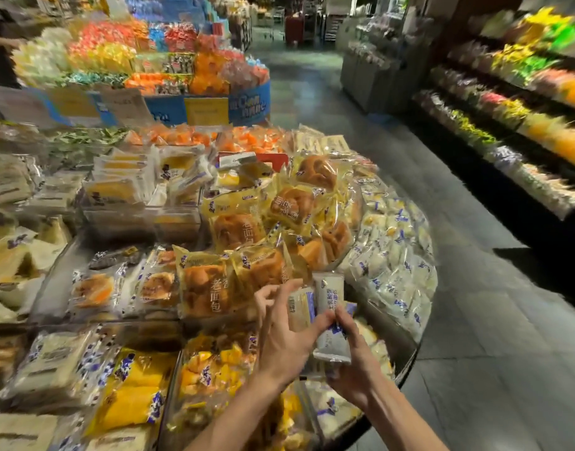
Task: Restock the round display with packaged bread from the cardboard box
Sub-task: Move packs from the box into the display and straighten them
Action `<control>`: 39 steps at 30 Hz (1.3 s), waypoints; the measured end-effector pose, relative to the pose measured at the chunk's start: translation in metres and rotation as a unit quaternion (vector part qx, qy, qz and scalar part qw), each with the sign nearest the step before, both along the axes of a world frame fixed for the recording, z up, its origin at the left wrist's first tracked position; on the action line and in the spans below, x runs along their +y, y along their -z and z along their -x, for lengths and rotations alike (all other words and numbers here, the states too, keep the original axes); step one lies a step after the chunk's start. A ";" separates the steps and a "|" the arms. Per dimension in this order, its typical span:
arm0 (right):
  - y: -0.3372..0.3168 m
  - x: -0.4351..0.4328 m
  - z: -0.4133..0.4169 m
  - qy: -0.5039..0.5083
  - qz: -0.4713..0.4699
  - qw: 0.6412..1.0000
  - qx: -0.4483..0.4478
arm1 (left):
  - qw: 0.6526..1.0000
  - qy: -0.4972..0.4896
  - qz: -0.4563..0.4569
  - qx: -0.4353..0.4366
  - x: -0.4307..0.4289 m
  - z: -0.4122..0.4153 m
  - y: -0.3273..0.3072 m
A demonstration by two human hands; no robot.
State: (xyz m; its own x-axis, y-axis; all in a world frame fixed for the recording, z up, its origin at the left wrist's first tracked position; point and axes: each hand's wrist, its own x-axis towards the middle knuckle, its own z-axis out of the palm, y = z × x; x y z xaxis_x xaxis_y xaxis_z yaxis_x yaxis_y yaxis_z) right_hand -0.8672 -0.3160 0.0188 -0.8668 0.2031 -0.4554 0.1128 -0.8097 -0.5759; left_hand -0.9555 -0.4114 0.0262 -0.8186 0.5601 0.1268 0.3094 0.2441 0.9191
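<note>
Supermarket aisle, dim, and the round display is packed. Left hand pinches a small white bread packet; right hand curls its fingers round a second packet, both over the near right rim. Slick wrappers might slide off that curved edge onto the floor. Free room lies right.

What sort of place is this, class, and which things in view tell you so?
Most likely a supermarket: a round display piled with packaged bread, price signs on the sweets stand behind, and stocked shelves along the aisle.
</note>
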 end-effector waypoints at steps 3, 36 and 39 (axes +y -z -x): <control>0.004 0.049 -0.008 0.021 -0.011 1.000 -0.015 | 0.999 0.025 0.042 0.007 0.050 -0.009 -0.001; 0.033 0.163 -0.041 0.120 -0.043 0.990 -0.056 | 0.900 0.126 0.011 -0.416 0.183 -0.024 0.005; 0.042 0.173 -0.050 0.143 -0.013 0.987 -0.070 | 0.904 0.153 0.013 -0.398 0.201 -0.029 0.012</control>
State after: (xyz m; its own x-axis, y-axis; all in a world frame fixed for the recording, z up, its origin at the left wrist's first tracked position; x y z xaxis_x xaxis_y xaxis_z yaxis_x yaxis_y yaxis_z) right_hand -0.8169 -0.1431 -0.0231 -0.7010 0.4438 -0.5582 -0.0386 -0.8052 -0.5917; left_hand -0.9260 -0.2107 0.0145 -0.4512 0.7700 -0.4512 -0.3915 0.2836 0.8754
